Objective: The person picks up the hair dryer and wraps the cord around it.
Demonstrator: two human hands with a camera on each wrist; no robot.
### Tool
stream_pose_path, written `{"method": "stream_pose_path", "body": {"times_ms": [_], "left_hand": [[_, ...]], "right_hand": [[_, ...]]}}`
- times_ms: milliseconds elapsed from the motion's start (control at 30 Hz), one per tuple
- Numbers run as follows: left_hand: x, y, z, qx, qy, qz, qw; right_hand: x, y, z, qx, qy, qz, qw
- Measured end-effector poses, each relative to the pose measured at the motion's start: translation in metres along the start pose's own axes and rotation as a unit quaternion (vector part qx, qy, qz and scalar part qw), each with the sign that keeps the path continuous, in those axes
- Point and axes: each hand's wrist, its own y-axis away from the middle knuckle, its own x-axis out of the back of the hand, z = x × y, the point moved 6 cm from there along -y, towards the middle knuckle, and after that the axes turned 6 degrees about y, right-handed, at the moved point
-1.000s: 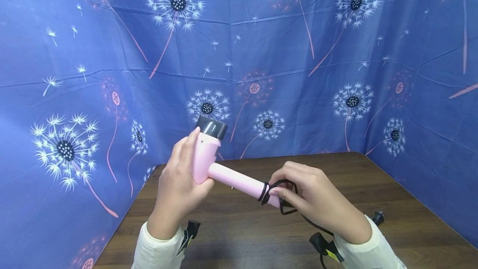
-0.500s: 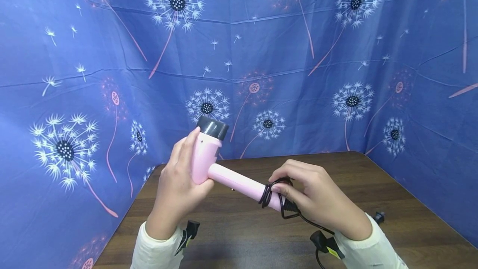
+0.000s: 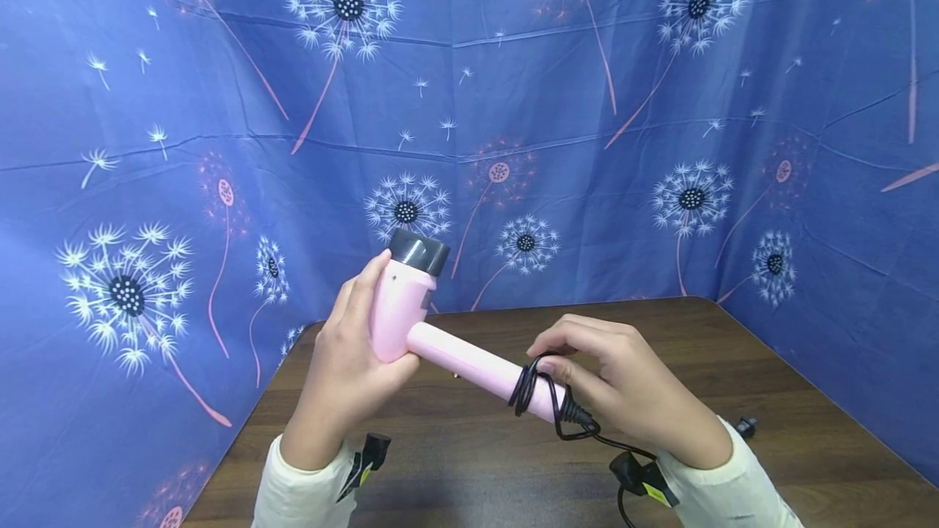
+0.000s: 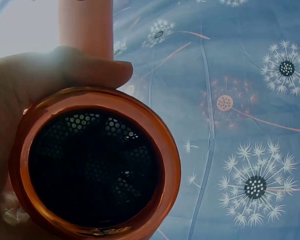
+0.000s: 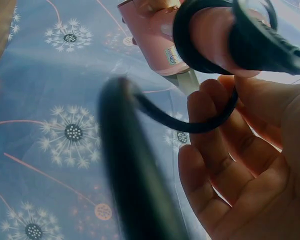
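A pink hair dryer (image 3: pixel 399 312) is held above the table in the head view, its black nozzle (image 3: pixel 418 253) tilted up and away. My left hand (image 3: pixel 352 369) grips the barrel, the thumb below and the fingers along the side. The round grille (image 4: pixel 95 170) at its back end fills much of the left wrist view. The handle (image 3: pixel 469 358) slants down to the right, with a black cord (image 3: pixel 522 389) wound several times near its end. My right hand (image 3: pixel 623 381) pinches the cord beside the handle's end. In the right wrist view a cord loop (image 5: pixel 190 126) passes to the fingers.
The brown wooden table (image 3: pixel 469 463) lies beneath the hands. A black plug (image 3: pixel 745 428) is by the right sleeve. Blue curtains (image 3: pixel 469 104) with a dandelion print stand around the table. Black cameras (image 3: pixel 631 475) sit at both wrists.
The handle's end and the cord's thick sleeve have come into clearer view below my right fingers. The cord near those fingers has shifted. My left hand still grips the hair dryer, nearly in place.
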Motion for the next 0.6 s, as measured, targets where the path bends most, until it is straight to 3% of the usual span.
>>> {"method": "stream_pose_path", "body": {"times_ms": [400, 600], "left_hand": [[-0.0010, -0.0002, -0.0009, 0.016, 0.034, -0.001, 0.9993], [-0.0015, -0.0002, -0.0010, 0.019, 0.050, 0.000, 0.9986]], "right_hand": [[0.0009, -0.0013, 0.0027, -0.008, -0.012, 0.000, 0.9999], [-0.0020, -0.0009, 0.0053, 0.007, -0.031, 0.008, 0.9995]]}}
